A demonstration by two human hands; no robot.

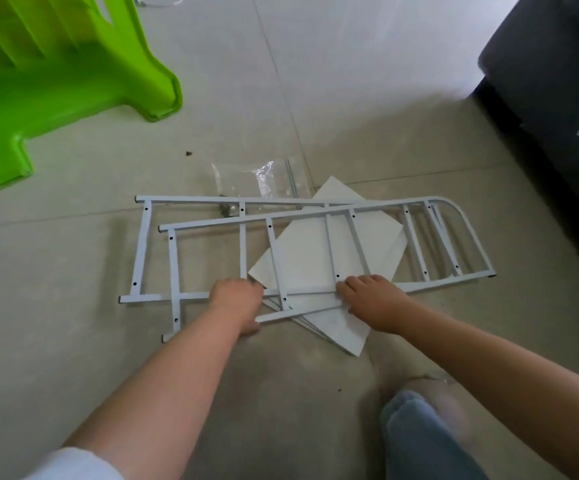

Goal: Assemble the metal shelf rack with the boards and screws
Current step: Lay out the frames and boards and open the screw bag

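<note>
A green plastic stool point(56, 81) is standing at the far left on the tiled floor point(56, 341). Two white metal side frames point(173, 265) are lying flat and overlapping, their long axes running left to right, square ends pointing left and curved ends pointing right. The left hand point(237, 303) is curling around the near rail of the upper frame. White boards point(315, 258) are lying stacked under the frames — tilted corner-on. The right hand point(372, 301) is resting on the same rail and the boards, fingers bent; whether it is gripping, I cannot tell. Beyond the frames a clear plastic bag point(256, 178) is lying, with small screws point(227, 211) just beside the far rail. A dark sofa point(551, 81) is standing at the far right — well apart.
</note>
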